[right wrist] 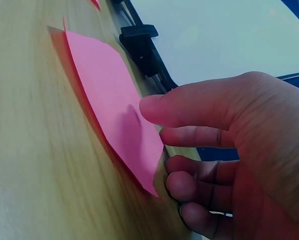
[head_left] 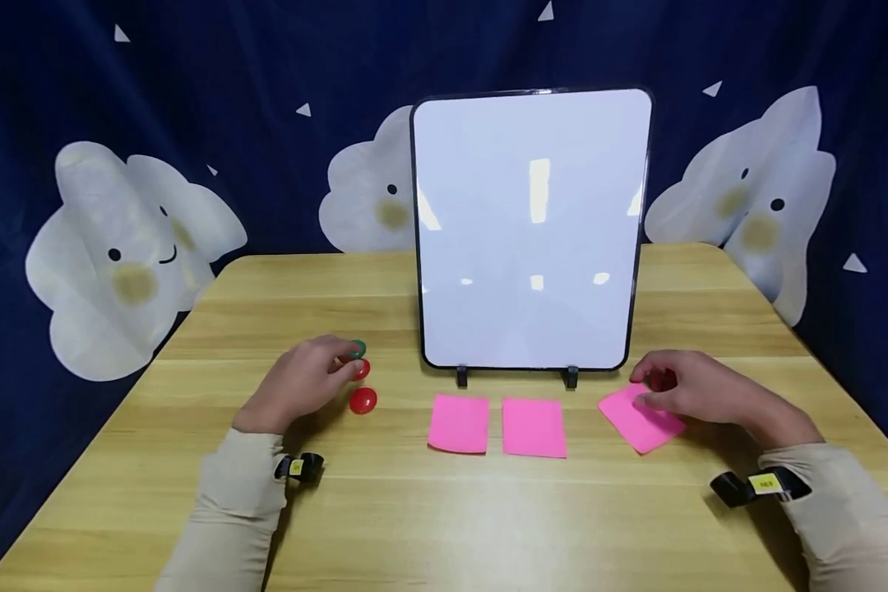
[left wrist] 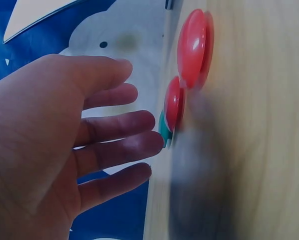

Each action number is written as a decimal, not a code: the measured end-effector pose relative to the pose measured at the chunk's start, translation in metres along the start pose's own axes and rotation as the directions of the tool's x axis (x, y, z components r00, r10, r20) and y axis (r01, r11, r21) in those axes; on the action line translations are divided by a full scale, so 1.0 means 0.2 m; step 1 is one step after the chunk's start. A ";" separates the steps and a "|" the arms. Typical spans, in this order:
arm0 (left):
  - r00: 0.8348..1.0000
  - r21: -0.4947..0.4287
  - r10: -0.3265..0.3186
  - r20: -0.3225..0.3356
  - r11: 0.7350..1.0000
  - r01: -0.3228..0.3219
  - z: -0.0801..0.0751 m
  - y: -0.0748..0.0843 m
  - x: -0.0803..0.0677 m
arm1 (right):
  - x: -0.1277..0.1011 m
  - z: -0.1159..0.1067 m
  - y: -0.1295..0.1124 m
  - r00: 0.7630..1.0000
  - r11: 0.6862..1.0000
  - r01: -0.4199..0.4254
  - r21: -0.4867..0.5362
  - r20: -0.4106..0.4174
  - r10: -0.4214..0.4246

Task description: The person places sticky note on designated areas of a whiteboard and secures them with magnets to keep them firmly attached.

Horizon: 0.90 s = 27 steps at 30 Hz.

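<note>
My left hand (head_left: 299, 382) hovers over the left side of the table beside a row of glossy round magnets. Its fingertips overlap the green magnet (head_left: 359, 349) and the middle red magnet (head_left: 363, 369); a second red magnet (head_left: 363, 400) lies nearer me. In the left wrist view the fingers are loosely extended, with nothing between thumb and fingers. At the right, my right hand (head_left: 703, 390) is at a pink sticky note (head_left: 640, 423) lying turned at an angle. The right wrist view has the thumb over the note (right wrist: 102, 80), the index fingertip right at its edge and the other fingers loosely bent.
A white board (head_left: 525, 230) with a black frame stands upright on small black feet (head_left: 571, 378) at the table's back. Two more pink sticky notes, one left (head_left: 459, 423) and one right (head_left: 534, 427), lie side by side before it. Behind hangs a dark blue curtain (head_left: 266, 66) with clouds.
</note>
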<state>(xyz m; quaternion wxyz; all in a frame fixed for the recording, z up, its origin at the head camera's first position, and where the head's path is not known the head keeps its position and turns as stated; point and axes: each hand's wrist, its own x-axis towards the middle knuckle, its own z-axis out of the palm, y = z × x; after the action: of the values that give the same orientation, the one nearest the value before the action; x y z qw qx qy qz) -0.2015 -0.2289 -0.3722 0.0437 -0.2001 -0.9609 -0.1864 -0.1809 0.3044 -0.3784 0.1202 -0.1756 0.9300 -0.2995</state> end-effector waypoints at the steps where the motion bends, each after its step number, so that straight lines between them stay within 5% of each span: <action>1: 1.000 0.002 -0.007 0.001 1.000 0.007 0.00 0.00 0.00 | 0.00 0.00 0.00 1.000 1.000 -0.001 -0.001 -0.002 0.001; 7: 1.000 -0.001 -0.014 0.017 1.000 0.014 -0.01 -0.01 0.00 | 0.01 -0.01 0.01 1.000 1.000 -0.002 -0.030 -0.013 0.002; 16: 0.991 -0.085 -0.048 0.125 0.995 0.059 0.01 0.00 0.01 | 0.00 -0.01 0.03 0.999 0.999 -0.012 -0.045 -0.046 0.010; 27: 0.962 -0.245 -0.115 0.248 0.953 0.177 0.00 -0.01 -0.02 | 0.02 0.03 0.05 0.996 0.999 0.007 -0.033 -0.092 -0.010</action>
<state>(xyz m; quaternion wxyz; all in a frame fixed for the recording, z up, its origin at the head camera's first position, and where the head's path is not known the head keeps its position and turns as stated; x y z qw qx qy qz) -0.1992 -0.2325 -0.3745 -0.1092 -0.1526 -0.9381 -0.2913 -0.1861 0.3067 -0.3886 0.0731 -0.1676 0.9385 -0.2928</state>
